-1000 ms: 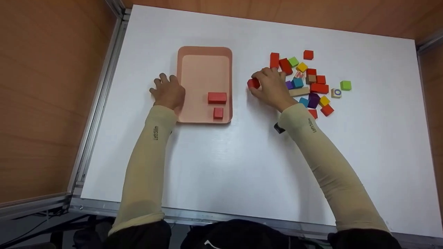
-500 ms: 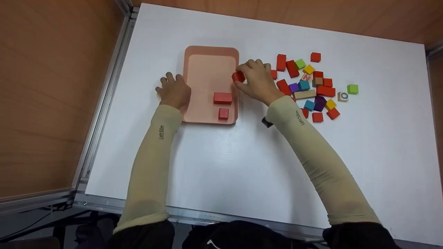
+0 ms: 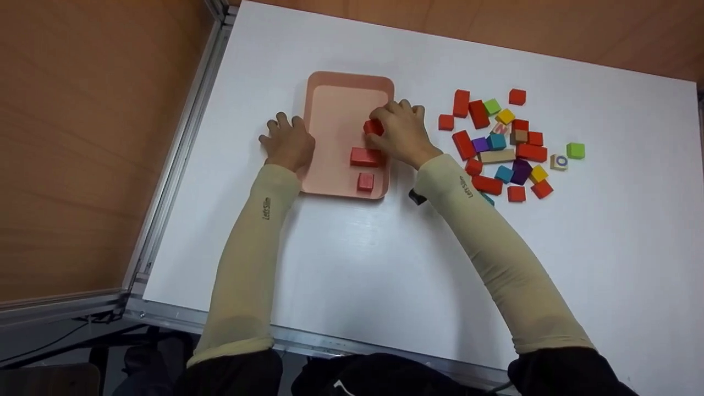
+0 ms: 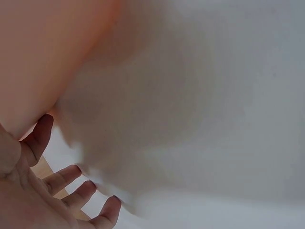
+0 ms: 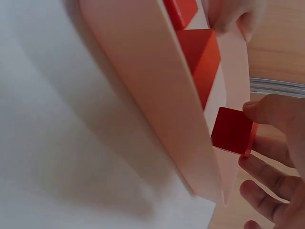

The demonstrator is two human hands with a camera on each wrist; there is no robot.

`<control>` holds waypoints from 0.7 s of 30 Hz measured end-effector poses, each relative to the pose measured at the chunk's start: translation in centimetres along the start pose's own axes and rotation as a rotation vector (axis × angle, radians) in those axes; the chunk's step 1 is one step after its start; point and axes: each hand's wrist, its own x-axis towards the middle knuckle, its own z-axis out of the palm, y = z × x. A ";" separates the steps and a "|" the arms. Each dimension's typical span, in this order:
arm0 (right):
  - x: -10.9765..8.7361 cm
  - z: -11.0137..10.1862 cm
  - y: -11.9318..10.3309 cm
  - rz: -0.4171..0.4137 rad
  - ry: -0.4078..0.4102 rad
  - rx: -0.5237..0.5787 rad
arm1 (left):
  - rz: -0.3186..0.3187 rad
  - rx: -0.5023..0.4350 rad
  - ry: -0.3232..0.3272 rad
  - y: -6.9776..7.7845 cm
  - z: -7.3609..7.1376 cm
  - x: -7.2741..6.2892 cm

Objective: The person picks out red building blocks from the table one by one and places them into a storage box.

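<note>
My right hand (image 3: 404,132) pinches a red block (image 3: 373,127) between thumb and fingers, over the right side of the pink tray (image 3: 335,181). In the right wrist view the held red block (image 5: 233,130) shows just past the tray's side wall (image 5: 138,81). A red rectangular block (image 3: 364,157) and a smaller red block (image 3: 366,181) lie in the tray's lower right. At the tray's left edge rests my left hand (image 3: 289,144), its fingers spread and relaxed. In the left wrist view its fingers (image 4: 78,193) hold nothing, the thumb close by the tray wall (image 4: 52,52).
Right of the tray, a loose group of coloured blocks lies on the white table (image 3: 341,264), among them red blocks (image 3: 531,152), a tan plank (image 3: 497,156), a dark purple block (image 3: 521,171) and a green cube (image 3: 576,150). Wooden panels (image 3: 99,137) border the table.
My right hand has carried the red block leftward from beside the block group to over the tray. My left hand stays at the tray's left edge; the head view has shifted slightly.
</note>
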 end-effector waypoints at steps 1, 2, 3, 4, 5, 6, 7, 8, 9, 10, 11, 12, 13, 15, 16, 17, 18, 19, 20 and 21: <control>0.0 0.2 0.0 -0.002 -0.001 -0.005 | -0.001 0.002 0.001 0.0 0.0 0.0; 0.1 0.4 0.1 -0.003 -0.004 -0.011 | -0.002 0.002 0.002 0.0 0.0 0.0; 0.2 0.6 0.2 -0.005 -0.003 -0.018 | -0.004 0.002 0.000 0.0 0.0 0.0; 0.2 0.7 0.2 -0.005 -0.002 -0.024 | -0.004 0.003 -0.002 0.1 0.0 0.0; 0.3 0.9 0.3 -0.005 -0.001 -0.033 | -0.005 0.001 -0.001 0.0 0.0 0.0; 0.3 1.0 0.3 -0.001 -0.006 -0.042 | -0.005 -0.002 -0.001 0.0 0.0 0.0; 0.4 1.1 0.3 0.003 -0.009 -0.048 | -0.005 -0.005 -0.001 0.1 -0.1 0.0; 0.4 1.1 0.3 0.007 -0.013 -0.053 | -0.004 -0.008 0.001 0.1 -0.1 -0.1; 0.4 1.2 0.4 0.011 -0.017 -0.058 | -0.003 -0.010 0.002 0.1 -0.1 -0.1; 0.4 1.2 0.4 0.013 -0.019 -0.067 | 0.002 -0.010 0.005 0.1 -0.1 -0.1; 0.4 1.2 0.4 0.014 -0.022 -0.077 | 0.006 -0.010 0.008 0.1 -0.1 -0.1; 0.5 1.3 0.4 0.014 -0.023 -0.086 | 0.010 -0.009 0.010 0.1 -0.1 -0.1; 0.5 1.4 0.4 0.012 -0.023 -0.090 | 0.014 -0.007 0.012 0.0 -0.1 -0.1; 0.5 1.5 0.4 0.009 -0.025 -0.097 | 0.022 -0.005 0.016 -0.1 0.0 -0.2; 0.5 1.5 0.4 0.007 -0.024 -0.099 | 0.026 -0.004 0.022 -0.2 0.0 -0.2; 0.5 1.5 0.4 0.008 -0.026 -0.096 | 0.027 -0.004 0.026 -0.2 0.0 -0.2; 0.5 1.5 0.4 0.008 -0.026 -0.090 | 0.027 -0.004 0.029 -0.2 0.0 -0.2; 0.5 1.5 0.4 0.009 -0.028 -0.085 | 0.026 -0.003 0.031 -0.2 0.0 -0.2; 0.5 1.5 0.4 0.010 -0.029 -0.082 | 0.024 -0.003 0.032 -0.2 0.0 -0.2; 0.5 1.5 0.4 0.013 -0.033 -0.079 | 0.023 -0.003 0.032 -0.1 0.0 -0.2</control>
